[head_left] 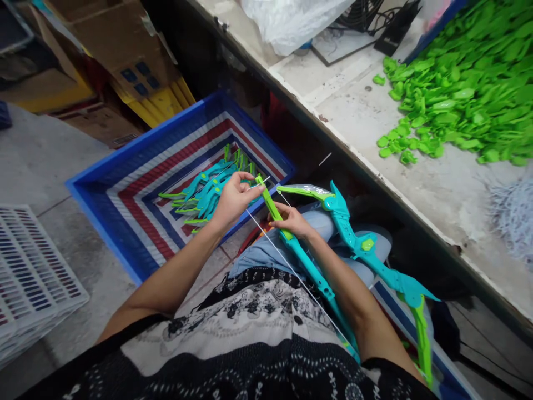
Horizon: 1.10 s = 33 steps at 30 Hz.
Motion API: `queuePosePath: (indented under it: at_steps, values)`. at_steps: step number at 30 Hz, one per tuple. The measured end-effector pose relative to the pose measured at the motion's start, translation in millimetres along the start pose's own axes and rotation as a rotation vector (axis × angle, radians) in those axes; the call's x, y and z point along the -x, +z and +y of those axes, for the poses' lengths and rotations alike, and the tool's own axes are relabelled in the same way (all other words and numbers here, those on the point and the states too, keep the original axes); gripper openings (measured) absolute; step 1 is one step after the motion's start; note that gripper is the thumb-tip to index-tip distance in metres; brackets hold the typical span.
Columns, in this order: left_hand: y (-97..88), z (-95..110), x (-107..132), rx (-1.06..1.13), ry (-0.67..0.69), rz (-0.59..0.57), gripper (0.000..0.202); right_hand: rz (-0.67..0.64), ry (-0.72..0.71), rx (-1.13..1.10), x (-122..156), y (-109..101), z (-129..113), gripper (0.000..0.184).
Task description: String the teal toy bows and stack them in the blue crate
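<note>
A toy bow with a turquoise body and a green end lies slanting across my lap. My right hand is wrapped round its green limb, just below the tip. At that tip my left hand pinches the end of the white string, which runs down beside the bow toward my waist. A short piece of the string sticks out past the green tip. Close by on the right, a second turquoise and green bow rests over my knees, touched by neither hand.
A blue crate with a striped lining holds several bows. The worktable carries a heap of green plastic parts and a pale bundle of strings. A white basket and cardboard boxes stand at left.
</note>
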State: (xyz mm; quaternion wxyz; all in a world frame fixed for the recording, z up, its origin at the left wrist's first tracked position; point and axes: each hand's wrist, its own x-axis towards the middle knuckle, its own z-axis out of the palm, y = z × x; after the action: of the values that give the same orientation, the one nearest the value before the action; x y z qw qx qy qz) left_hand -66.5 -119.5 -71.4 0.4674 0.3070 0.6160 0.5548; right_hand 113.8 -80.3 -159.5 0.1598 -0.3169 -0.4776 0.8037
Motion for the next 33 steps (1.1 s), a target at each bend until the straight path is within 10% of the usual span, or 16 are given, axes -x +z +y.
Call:
queuePosePath:
  at_steps: [6, 12, 26, 29, 33]
  values:
    - [6.4, -6.2, -1.6, -0.122, 0.109, 0.001, 0.022, 0.027, -0.129, 0.255, 7.5, 6.2, -3.7, 0.070]
    - [13.2, -5.3, -5.3, -0.170, 0.133, 0.014, 0.016, 0.424, -0.619, 0.679, -0.7, 5.5, -66.4, 0.038]
    - [17.4, -13.6, -22.3, -0.144, 0.045, -0.042, 0.020, 0.250, -0.743, 1.150, -27.4, -1.6, -119.2, 0.017]
    - [21.6, -10.9, -23.1, -0.199, 0.193, 0.001, 0.012, 0.281, -0.741, 1.249, -32.9, -20.2, -131.2, 0.019]
    - [27.8, -9.3, -13.4, -0.147, 0.335, -0.060, 0.015, 0.659, -0.753, 1.121, -47.4, -82.4, -169.7, 0.024]
